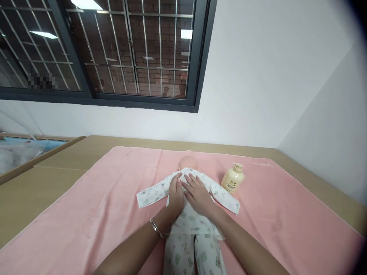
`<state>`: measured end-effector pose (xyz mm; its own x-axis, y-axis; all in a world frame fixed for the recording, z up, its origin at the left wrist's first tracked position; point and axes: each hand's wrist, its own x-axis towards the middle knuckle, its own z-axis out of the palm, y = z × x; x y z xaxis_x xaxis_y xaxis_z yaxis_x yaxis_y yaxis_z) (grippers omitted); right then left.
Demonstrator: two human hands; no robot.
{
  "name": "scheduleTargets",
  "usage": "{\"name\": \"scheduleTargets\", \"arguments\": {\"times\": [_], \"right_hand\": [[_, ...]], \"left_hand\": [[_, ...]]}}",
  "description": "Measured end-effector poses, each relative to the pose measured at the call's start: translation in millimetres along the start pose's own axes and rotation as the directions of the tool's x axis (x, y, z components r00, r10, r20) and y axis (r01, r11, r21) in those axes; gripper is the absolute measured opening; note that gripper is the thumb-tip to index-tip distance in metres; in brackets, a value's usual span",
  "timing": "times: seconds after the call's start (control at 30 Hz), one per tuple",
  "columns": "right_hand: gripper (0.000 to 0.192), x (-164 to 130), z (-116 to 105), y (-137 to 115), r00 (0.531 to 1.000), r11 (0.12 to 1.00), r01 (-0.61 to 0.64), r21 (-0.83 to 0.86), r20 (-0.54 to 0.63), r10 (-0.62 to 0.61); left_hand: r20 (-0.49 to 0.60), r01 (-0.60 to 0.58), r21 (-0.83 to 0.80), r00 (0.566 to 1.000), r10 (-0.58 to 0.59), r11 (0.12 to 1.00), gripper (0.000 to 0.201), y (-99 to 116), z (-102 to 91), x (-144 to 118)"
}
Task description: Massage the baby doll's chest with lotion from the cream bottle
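Observation:
A baby doll lies on its back or front, I cannot tell which, with its bald head [188, 162] away from me. It wears a white long-sleeved top [187, 221] and matching trousers [179, 254], both printed with small green figures. The sleeves spread out to either side. My left hand [176, 193] rests on the upper torso, turned on its edge, fingers stretched out and a bracelet on the wrist. Beside it, my right hand [197, 193] lies flat on the top with fingers apart. Neither hand grasps anything.
A pink cloth [114, 214] covers much of the wooden surface [65, 152]. To the doll's right stands a pale yellow pump bottle [233, 178], close to a sleeve. A bin with bluish and white plastic [25, 147] is at far left. Behind are a white wall and barred window [137, 49].

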<state>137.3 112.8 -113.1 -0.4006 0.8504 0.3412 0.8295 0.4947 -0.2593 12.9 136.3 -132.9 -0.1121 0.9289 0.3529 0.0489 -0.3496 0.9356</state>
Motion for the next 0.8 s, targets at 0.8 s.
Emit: {"name": "scheduleTargets", "arguments": {"times": [0.8], "right_hand": [[0.050,7.0,17.6,9.2,0.933,0.938,-0.347,0.015,-0.099,0.346]], "left_hand": [[0.130,-0.343,0.412,0.939,0.318,0.844,0.032,-27.5,1.4,1.7]]}}
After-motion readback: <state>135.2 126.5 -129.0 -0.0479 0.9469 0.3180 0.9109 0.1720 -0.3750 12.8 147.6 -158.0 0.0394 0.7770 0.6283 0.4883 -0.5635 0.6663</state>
